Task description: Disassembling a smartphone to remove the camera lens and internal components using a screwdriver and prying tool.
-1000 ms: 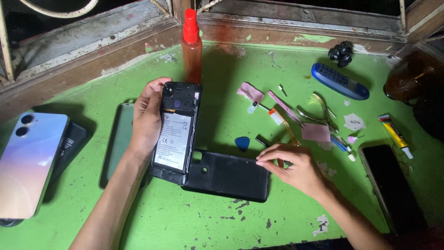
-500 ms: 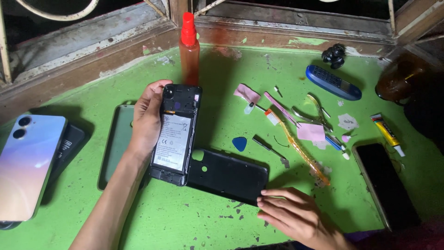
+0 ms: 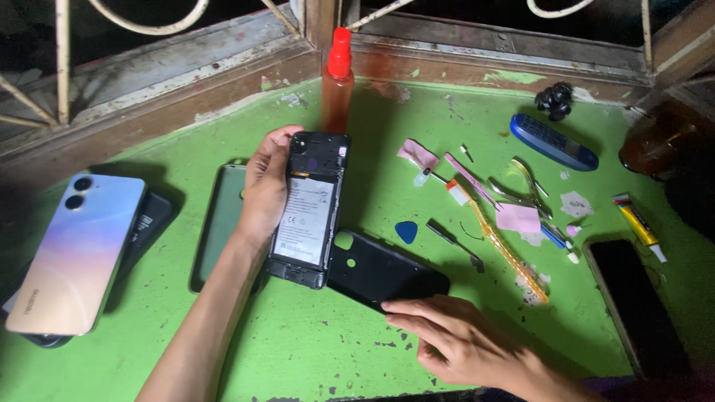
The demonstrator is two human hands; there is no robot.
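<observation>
On the scuffed green table [image 3: 313, 350] my left hand [image 3: 267, 190] clamps the opened phone [image 3: 309, 211], its white rectangular battery label facing up. Beside it lies the black back cover [image 3: 383, 272]; my right hand [image 3: 454, 339] rests flat, fingers loosely spread, touching the cover's near edge.

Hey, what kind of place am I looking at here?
Probably a small phone repair bench: an opened phone with its back cover off, a blue pick, tweezers and a glue tube on a worn green table.
</observation>
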